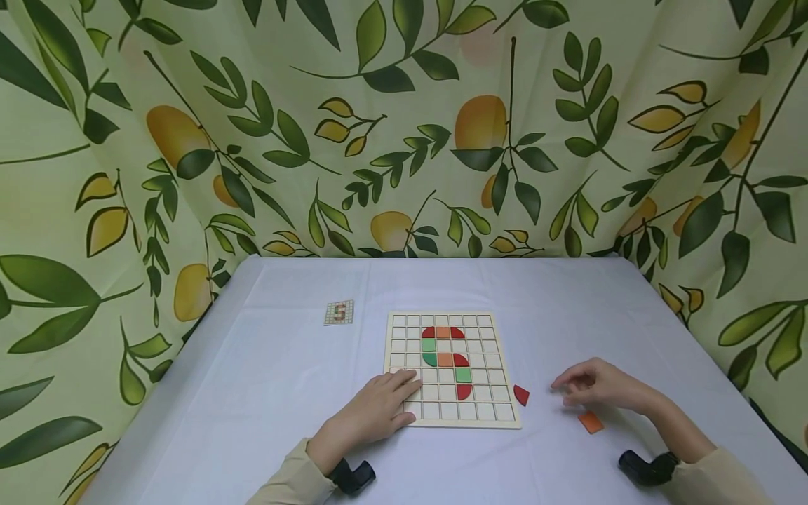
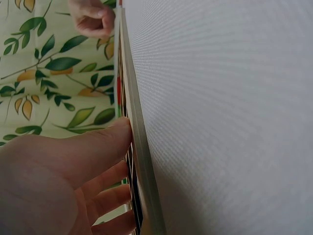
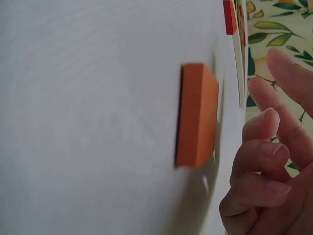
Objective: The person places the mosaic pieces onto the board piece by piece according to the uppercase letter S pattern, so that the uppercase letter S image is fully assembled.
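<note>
My left hand (image 1: 379, 407) rests on the lower left of a wooden grid board (image 1: 454, 424), fingers extended over its squares. In the left wrist view the thumb touches the board's edge (image 2: 139, 142). Red, orange and green tiles on the board form an S-like figure, including an orange tile (image 1: 445, 360) and a light green tile (image 1: 463, 375). My right hand (image 1: 606, 386) hovers with loosely bent fingers and holds nothing. Close below it, an orange square tile (image 1: 591, 422) lies on the cloth, also seen beside the fingers as an orange block (image 3: 195, 117). Between board and right hand lies a red quarter-round tile (image 1: 521, 395).
A small card (image 1: 339, 313) with a printed figure on a grid lies left of the board's far corner. White cloth (image 1: 284, 386) covers the table. A leaf-patterned curtain (image 1: 404, 175) hangs behind the table's far edge.
</note>
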Demonstrator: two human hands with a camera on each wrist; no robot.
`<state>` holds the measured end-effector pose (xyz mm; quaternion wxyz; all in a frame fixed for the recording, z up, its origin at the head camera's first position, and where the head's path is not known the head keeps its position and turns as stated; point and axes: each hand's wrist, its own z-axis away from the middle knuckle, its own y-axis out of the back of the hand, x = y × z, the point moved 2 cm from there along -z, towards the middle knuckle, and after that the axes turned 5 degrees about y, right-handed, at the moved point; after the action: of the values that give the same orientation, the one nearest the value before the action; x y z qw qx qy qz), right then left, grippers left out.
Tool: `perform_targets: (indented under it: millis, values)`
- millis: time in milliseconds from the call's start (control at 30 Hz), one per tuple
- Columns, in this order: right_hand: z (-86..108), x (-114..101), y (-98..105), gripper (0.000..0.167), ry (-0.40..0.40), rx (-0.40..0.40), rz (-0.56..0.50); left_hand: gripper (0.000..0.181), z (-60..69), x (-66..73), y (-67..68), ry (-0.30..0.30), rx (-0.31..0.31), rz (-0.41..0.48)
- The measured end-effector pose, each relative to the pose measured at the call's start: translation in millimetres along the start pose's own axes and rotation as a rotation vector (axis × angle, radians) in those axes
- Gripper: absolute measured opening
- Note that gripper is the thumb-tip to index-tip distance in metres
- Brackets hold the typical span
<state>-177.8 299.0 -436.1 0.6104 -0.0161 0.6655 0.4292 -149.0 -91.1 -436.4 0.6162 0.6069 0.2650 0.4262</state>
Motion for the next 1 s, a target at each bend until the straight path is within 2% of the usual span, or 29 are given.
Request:
perform_targets:
  millis: [167,567,833,1000]
  values:
    - [9.5,6,5,0.029,-0.01,-0.032,-0.026,0.054,0.2,0.2,0.1,0.003,-0.003,0.003]
    - [32.8,22,15,0.024,0.099,-0.073,-0.122,0.055,0.7,0.9,0.3,0.014,-0.015,0.003]
    - [39.8,28,14,0.026,0.133,-0.101,-0.164,0.055,-0.1,-0.2,-0.9,0.008,-0.01,-0.008]
    - [41.1,29,13,0.024,0.171,-0.099,-0.153,0.055,-0.5,-0.5,-1.7,0.009,-0.013,-0.008]
